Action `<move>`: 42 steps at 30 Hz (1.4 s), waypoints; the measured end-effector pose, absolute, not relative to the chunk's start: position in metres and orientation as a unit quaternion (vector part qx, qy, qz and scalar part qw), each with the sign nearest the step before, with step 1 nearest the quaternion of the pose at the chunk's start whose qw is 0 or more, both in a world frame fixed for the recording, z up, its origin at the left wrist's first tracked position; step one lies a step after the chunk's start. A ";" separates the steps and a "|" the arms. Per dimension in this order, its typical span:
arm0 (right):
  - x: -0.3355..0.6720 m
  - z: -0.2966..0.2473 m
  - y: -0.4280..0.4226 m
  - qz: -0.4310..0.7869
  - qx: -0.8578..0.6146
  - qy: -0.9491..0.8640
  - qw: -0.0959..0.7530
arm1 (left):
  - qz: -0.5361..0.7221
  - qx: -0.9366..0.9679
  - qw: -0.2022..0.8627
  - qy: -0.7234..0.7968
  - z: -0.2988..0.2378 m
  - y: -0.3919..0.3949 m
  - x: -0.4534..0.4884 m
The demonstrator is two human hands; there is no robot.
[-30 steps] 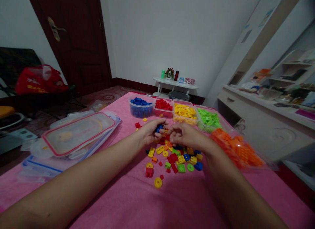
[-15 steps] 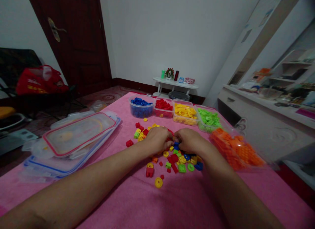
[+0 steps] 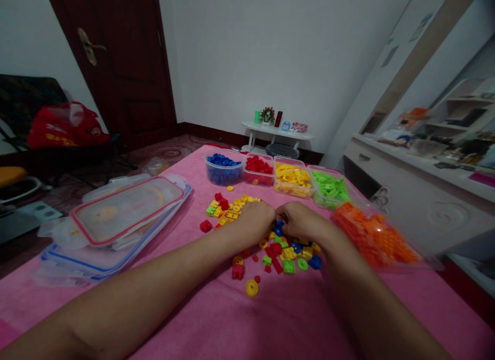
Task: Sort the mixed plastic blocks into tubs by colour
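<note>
I am looking over a pink cloth-covered tabletop [image 3: 270, 318] carrying a scattered pile of small multicoloured plastic building pieces [image 3: 286, 254]. My left hand [image 3: 256, 219] is lying curled on the pile, grip unclear. My right hand [image 3: 299, 221] is pinching a small blue plastic piece [image 3: 279, 225] at the pile's far edge.

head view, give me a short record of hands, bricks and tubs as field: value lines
left hand: knuckles up on the loose bricks, grip hidden
right hand: on the same pile, fingertips at a blue brick
tubs: blue tub, red tub, yellow tub, green tub, orange tub
lids: stacked at the left
surface: pink cloth
</note>
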State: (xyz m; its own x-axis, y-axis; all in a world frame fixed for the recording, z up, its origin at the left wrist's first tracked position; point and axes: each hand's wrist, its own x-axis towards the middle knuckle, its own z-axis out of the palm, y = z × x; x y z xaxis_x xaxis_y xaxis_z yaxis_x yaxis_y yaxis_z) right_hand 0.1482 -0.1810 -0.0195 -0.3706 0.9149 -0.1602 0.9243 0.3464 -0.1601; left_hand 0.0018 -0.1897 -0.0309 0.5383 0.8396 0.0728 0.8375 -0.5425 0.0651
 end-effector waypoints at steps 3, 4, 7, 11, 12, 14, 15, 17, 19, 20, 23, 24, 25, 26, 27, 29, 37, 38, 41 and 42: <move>0.149 -0.019 -0.181 -0.143 0.554 0.820 0.025 | 0.045 0.866 0.031 0.498 -0.033 -0.185 0.005; 0.148 -0.018 -0.181 -0.150 0.552 0.820 0.026 | 0.043 0.861 0.040 0.505 -0.032 -0.184 0.004; 0.147 -0.017 -0.183 -0.163 0.555 0.815 0.029 | 0.041 0.854 0.068 0.515 -0.029 -0.183 0.002; 0.144 -0.017 -0.184 -0.188 0.552 0.811 0.031 | 0.040 0.844 0.098 0.525 -0.025 -0.186 0.002; 0.143 -0.017 -0.185 -0.188 0.548 0.815 0.033 | 0.038 0.843 0.099 0.527 -0.025 -0.186 0.002; 0.143 -0.018 -0.185 -0.181 0.541 0.821 0.036 | 0.033 0.842 0.098 0.529 -0.024 -0.186 0.003; 0.143 -0.019 -0.185 -0.179 0.540 0.822 0.038 | 0.029 0.843 0.098 0.528 -0.023 -0.185 0.003; 0.143 -0.020 -0.185 -0.181 0.537 0.823 0.041 | 0.022 0.847 0.098 0.523 -0.023 -0.184 0.002; 0.143 -0.020 -0.185 -0.187 0.533 0.824 0.043 | 0.022 0.848 0.096 0.520 -0.024 -0.184 0.001; 0.143 -0.020 -0.185 -0.191 0.531 0.824 0.043 | 0.025 0.847 0.094 0.522 -0.024 -0.184 0.001; 0.144 -0.019 -0.186 -0.192 0.527 0.826 0.044 | 0.043 0.842 0.087 0.530 -0.029 -0.185 -0.002; 0.145 -0.018 -0.185 -0.196 0.526 0.826 0.045 | 0.056 0.842 0.086 0.529 -0.031 -0.184 -0.003; 0.146 -0.017 -0.185 -0.204 0.527 0.824 0.046 | 0.073 0.842 0.090 0.527 -0.033 -0.183 -0.004; 0.148 -0.016 -0.185 -0.216 0.530 0.819 0.046 | 0.096 0.839 0.101 0.527 -0.035 -0.181 -0.006; 0.151 -0.013 -0.185 -0.228 0.536 0.812 0.046 | 0.126 0.832 0.120 0.527 -0.036 -0.179 -0.008; 0.157 -0.006 -0.184 -0.247 0.550 0.797 0.042 | 0.194 0.802 0.198 0.529 -0.037 -0.174 -0.012; 0.157 0.022 -0.185 -0.221 0.528 0.799 -0.184 | 0.279 0.416 0.786 0.362 -0.044 -0.168 -0.008; 0.154 0.021 -0.185 -0.229 0.521 0.795 -0.211 | 0.280 0.377 0.820 0.327 -0.045 -0.169 -0.007; 0.145 0.018 -0.185 -0.240 0.509 0.778 -0.278 | 0.272 0.291 0.883 0.250 -0.041 -0.175 -0.006; 0.143 0.018 -0.185 -0.235 0.510 0.771 -0.301 | 0.266 0.272 0.894 0.236 -0.039 -0.177 -0.008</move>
State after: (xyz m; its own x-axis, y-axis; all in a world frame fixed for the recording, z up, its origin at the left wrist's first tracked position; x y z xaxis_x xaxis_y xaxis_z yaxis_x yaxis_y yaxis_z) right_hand 0.1433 -0.1849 0.0180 -0.3000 0.9272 0.2242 0.6446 0.3703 -0.6688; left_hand -0.0075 -0.1771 -0.0387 0.7476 0.6034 -0.2774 -0.3469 0.7111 0.6116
